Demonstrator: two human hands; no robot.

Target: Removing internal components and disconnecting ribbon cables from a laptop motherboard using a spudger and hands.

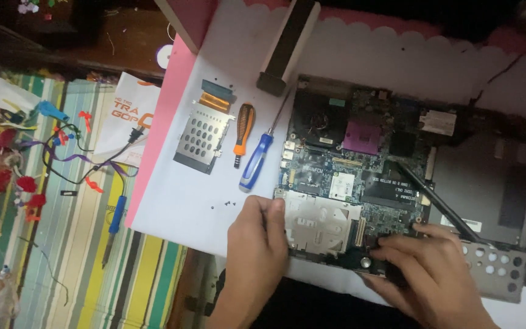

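Observation:
An opened laptop base with a blue-green circuit board [360,158] lies on white paper. My left hand [254,250] rests at the board's near left corner, thumb against a silver metal card cage [318,222]. My right hand [430,271] presses fingers on the board's near edge and grips a thin black tool [433,198] that slants up across the board. A purple processor socket [361,135] and a black fan [319,119] sit at the far side.
A blue-handled screwdriver [257,159], an orange-and-black screwdriver [243,131] and a perforated metal bracket [203,135] lie left of the board. Tiny screws [229,203] dot the paper. A second blue tool [114,225] and tangled wires [74,152] lie on the striped cloth.

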